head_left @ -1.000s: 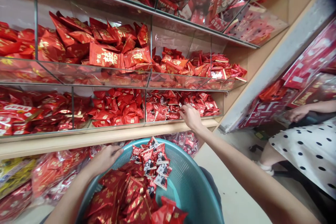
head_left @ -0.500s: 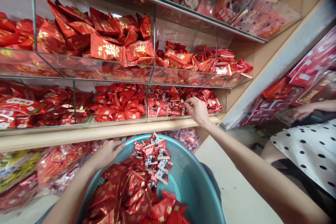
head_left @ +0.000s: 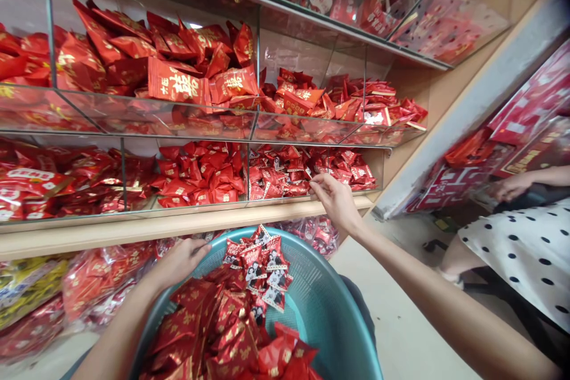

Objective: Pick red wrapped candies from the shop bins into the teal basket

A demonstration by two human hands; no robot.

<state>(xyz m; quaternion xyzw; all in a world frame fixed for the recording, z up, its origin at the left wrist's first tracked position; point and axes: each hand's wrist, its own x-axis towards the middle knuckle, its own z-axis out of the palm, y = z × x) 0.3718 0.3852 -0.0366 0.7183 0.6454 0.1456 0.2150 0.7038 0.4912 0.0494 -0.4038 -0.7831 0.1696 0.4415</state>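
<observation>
A teal plastic basket (head_left: 325,261) with a perforated wall stands in front of me. My left hand (head_left: 182,261) grips its rim at the far left. Inside lie larger red-and-gold candy packets (head_left: 196,326) and, toward the far side, a heap of small red candy packets (head_left: 256,261) with black-and-white figures. My right hand (head_left: 333,202) is pinched at the front edge of the lower shelf, just before a compartment of similar small packets (head_left: 285,172). Whatever is between its fingertips, if anything, is too small to make out.
Glass-fronted shelves (head_left: 178,122) hold red packets in divided compartments. Below the wooden shelf edge (head_left: 111,231) lie bagged goods, including a yellow bag (head_left: 27,285). At the right, another person in a polka-dot garment (head_left: 525,249) sits beside red packages (head_left: 472,172).
My right hand has drawn back slightly downward from the small-packet compartment, its fingers still pinched. My left hand stays on the rim. The basket's contents look the same.
</observation>
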